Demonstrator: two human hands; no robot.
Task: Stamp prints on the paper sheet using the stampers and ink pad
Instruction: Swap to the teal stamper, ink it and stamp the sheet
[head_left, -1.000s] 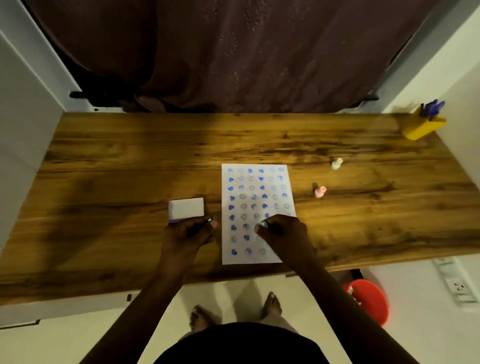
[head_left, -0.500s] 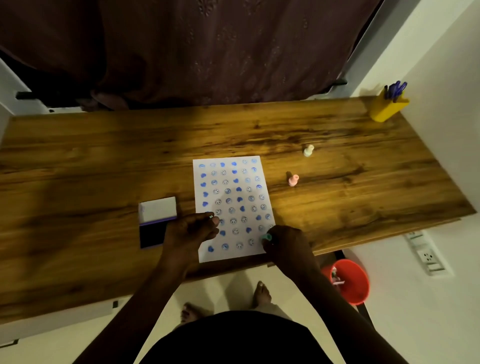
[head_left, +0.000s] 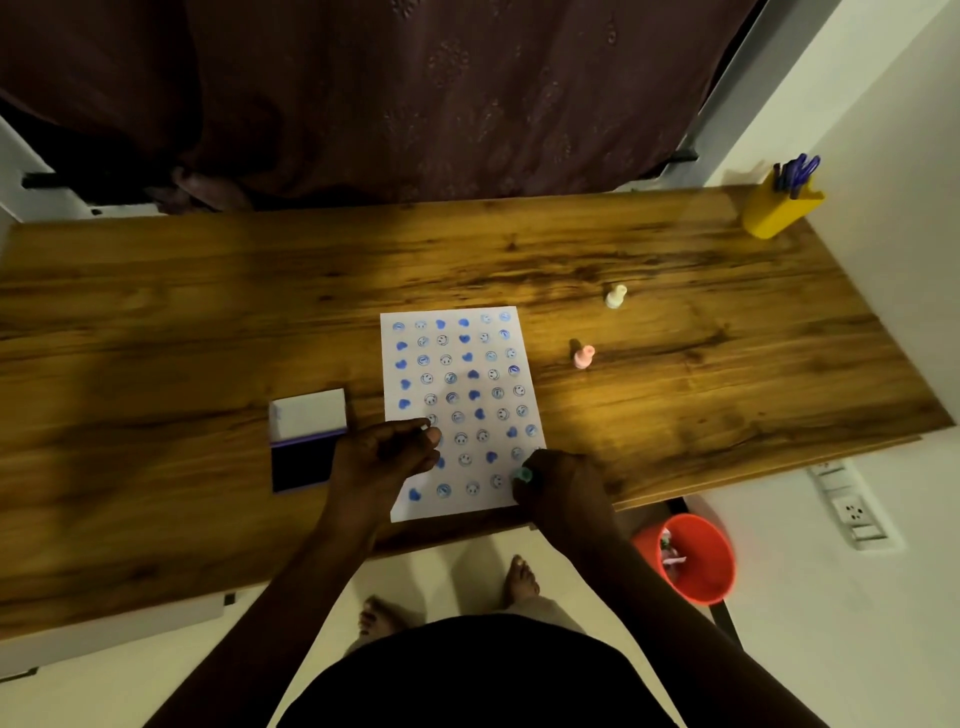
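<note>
Right hand (head_left: 563, 491): pinches small teal plastic stamper (head_left: 521, 474), at sheet's near right corner.
Left hand (head_left: 384, 457): curled on sheet's near left edge; contents unclear.
White paper sheet (head_left: 511, 410): thin, likely slides; pin flat.
Open dark ink pad (head_left: 304, 460): left of sheet.
Stampers: light, rigid; grip necks.
Writing: none legible.

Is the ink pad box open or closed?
Open. The ink pad shows its dark inking surface facing up, and its white lid is flipped back on the table, away from the person.
</note>
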